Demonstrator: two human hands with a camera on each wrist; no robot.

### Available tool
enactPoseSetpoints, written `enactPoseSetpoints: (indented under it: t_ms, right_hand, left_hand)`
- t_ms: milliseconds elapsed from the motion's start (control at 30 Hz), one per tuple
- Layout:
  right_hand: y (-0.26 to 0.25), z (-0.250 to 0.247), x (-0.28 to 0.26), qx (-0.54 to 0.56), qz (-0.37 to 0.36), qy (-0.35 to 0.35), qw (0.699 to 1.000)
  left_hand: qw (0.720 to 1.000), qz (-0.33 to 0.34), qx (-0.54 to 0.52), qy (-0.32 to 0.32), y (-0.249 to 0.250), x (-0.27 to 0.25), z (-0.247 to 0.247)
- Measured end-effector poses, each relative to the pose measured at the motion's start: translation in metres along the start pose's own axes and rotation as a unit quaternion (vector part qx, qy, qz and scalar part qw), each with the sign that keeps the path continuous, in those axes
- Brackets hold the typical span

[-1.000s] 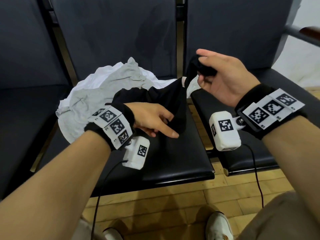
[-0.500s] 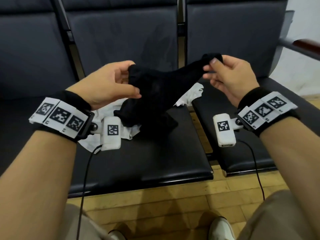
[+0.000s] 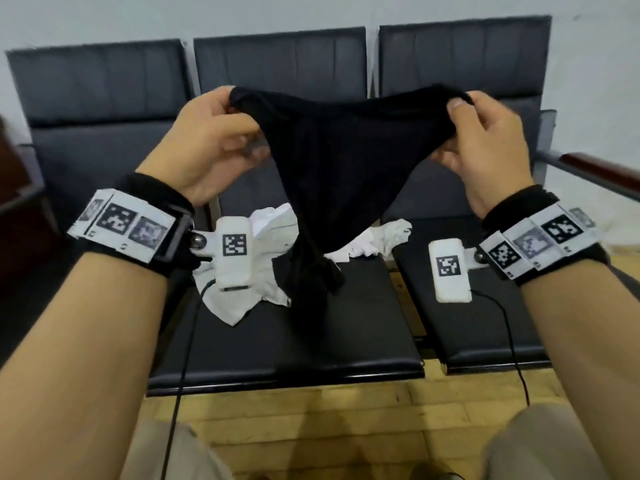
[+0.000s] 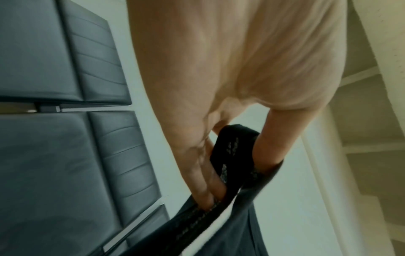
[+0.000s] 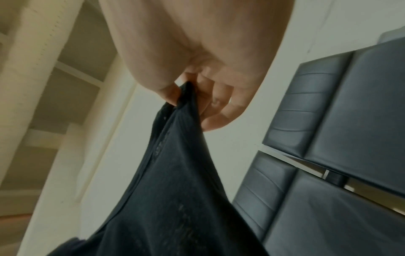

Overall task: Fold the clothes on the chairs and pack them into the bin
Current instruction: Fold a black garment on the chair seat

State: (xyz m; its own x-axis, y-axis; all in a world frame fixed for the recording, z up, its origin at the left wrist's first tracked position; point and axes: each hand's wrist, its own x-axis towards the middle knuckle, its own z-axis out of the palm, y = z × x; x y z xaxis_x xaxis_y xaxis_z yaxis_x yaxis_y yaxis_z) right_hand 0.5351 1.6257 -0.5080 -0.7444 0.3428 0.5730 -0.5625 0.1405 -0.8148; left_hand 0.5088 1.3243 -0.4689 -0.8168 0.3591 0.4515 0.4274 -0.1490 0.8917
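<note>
Black garment (image 3: 341, 161) hanging above chair seat (image 3: 284, 344), left hand (image 3: 211, 140) and right hand (image 3: 485, 147) each pinching top corner. Lower end bunching, probably twisted; risking crooked fold, or snagging white clothes (image 3: 256, 271) beneath.

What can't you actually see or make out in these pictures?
- The bin: in no view.
- black garment: type unclear; lower end bunched, head view.
- white clothes on the chair seat: partly hidden behind the garment and the left wrist camera.
- left hand, right hand: fingertips buried in fabric.
</note>
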Motion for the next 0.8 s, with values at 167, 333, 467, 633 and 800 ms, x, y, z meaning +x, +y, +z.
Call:
enactPoseSetpoints:
  t_ms: [167,333,467,633,800]
  right_hand:
    - [-0.073,0.005,0.013,0.009,-0.012,0.003,1.000]
    - [-0.146,0.009,0.016,0.061,-0.016,0.007,0.998]
    - [-0.197,0.009,0.016,0.064,-0.037,0.016,0.997]
    - [-0.240,0.006,0.014,0.001,-0.048,0.024,0.999]
    - [-0.244,0.000,0.014,-0.042,-0.036,0.004,0.998]
  left_hand:
    - [0.998,0.023,-0.052,-0.042,0.068,0.000,0.001]
    - [0.992,0.018,-0.125,0.023,0.120,0.004,-0.002]
    - [0.989,0.030,-0.137,0.038,0.155,-0.002,0.003]
    - [0.989,0.031,-0.140,0.040,0.192,-0.013,0.006]
    - [0.982,-0.012,-0.182,0.052,0.188,-0.011,-0.001]
